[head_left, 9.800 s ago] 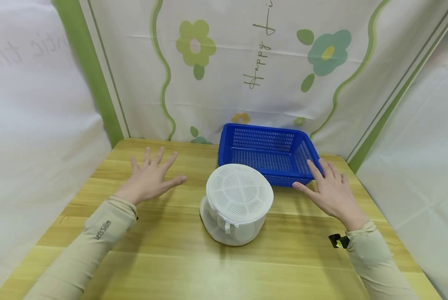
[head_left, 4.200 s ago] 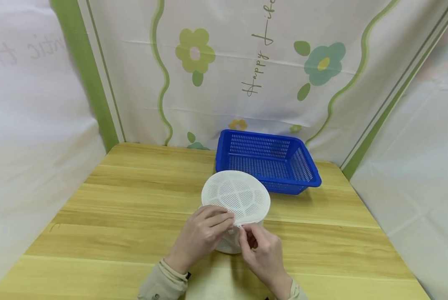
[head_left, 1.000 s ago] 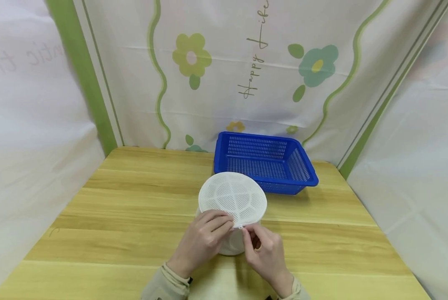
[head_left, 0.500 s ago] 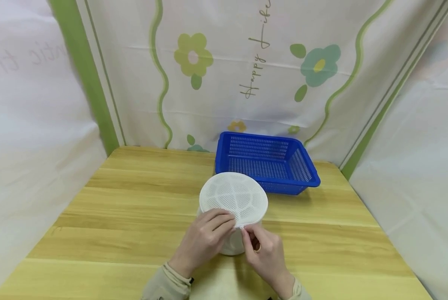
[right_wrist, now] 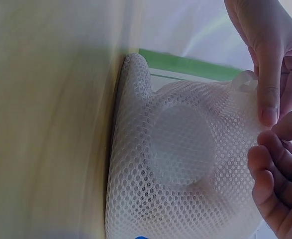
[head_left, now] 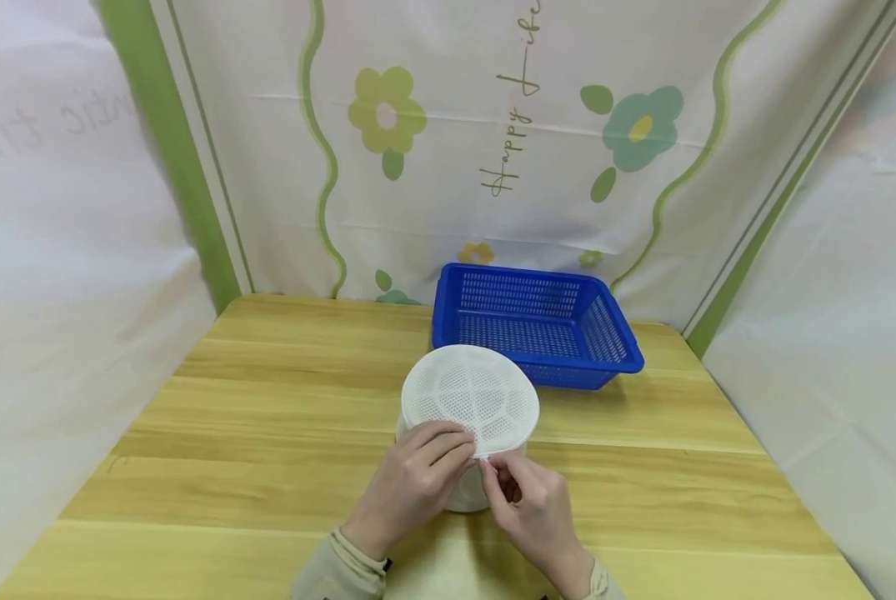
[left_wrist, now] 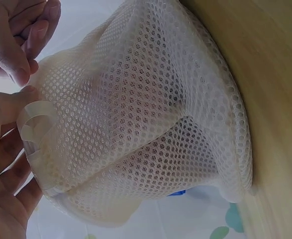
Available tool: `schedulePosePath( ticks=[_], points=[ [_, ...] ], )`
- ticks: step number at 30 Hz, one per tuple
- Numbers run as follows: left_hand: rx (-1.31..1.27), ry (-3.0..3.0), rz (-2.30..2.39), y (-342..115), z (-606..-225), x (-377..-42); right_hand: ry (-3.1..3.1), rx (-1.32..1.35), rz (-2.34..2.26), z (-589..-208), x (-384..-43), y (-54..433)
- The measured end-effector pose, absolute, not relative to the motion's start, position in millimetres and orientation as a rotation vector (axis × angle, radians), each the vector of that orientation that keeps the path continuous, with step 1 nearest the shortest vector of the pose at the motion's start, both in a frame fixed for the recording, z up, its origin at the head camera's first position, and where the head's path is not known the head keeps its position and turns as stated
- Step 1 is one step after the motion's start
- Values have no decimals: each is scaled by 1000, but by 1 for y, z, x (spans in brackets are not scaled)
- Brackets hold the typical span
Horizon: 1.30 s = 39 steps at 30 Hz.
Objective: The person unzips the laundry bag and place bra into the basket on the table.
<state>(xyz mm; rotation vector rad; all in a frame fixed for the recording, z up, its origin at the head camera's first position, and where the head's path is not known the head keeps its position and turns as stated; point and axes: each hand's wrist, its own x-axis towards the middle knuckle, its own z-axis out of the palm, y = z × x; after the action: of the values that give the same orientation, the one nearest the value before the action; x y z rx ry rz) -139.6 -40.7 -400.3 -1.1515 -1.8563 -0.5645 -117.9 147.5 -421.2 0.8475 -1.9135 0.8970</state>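
Observation:
A white round mesh laundry bag [head_left: 470, 392] stands on the table, its flat top tilted towards me. My left hand [head_left: 416, 479] grips the front of the top rim, fingers over the mesh and thumb against the side. Just right of it, my right hand [head_left: 533, 504] pinches the small zipper pull at the rim between thumb and forefinger; the fingertips mostly hide the pull. In the left wrist view a white ribbon loop [left_wrist: 39, 122] hangs by the left thumb. The right wrist view has a pale round patch [right_wrist: 183, 144] showing in the mesh side.
A blue perforated plastic basket [head_left: 538, 365] sits behind the bag, slightly right, near the table's back edge. The wooden table [head_left: 267, 433] is bounded by a printed white curtain [head_left: 455, 150] at the back and white sheets at both sides.
Earliest, both hands were spread apart above the table; by 4.2 s ago they had come together at the bag's front rim. Over the last second they have hardly moved.

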Motion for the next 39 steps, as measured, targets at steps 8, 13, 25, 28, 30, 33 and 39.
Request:
schedulePosePath(
  ticks=[8, 13, 25, 28, 30, 33, 39],
  points=[
    [-1148, -1865, -534, -41, -399, -138, -1988, 835, 852, -423, -118, 149],
    [-1147, -1846, -537, -39, -398, -138, -1980, 837, 830, -421, -118, 150],
    [-1127, -1870, -528, -42, -397, -139, -1930, 850, 896, -418, -119, 153],
    [-1125, -1864, -531, -42, -396, -140, -1936, 842, 922, -418, -120, 154],
    [-1125, -1852, -533, -41, -395, -140, -1944, 840, 934, -417, -120, 155],
    [-1124, -1844, -546, -40, -396, -141, -1952, 837, 968, -416, -119, 154],
    [-1131, -1842, -547, -38, -398, -140, -1956, 885, 990, -409, -120, 151]
  ],
)
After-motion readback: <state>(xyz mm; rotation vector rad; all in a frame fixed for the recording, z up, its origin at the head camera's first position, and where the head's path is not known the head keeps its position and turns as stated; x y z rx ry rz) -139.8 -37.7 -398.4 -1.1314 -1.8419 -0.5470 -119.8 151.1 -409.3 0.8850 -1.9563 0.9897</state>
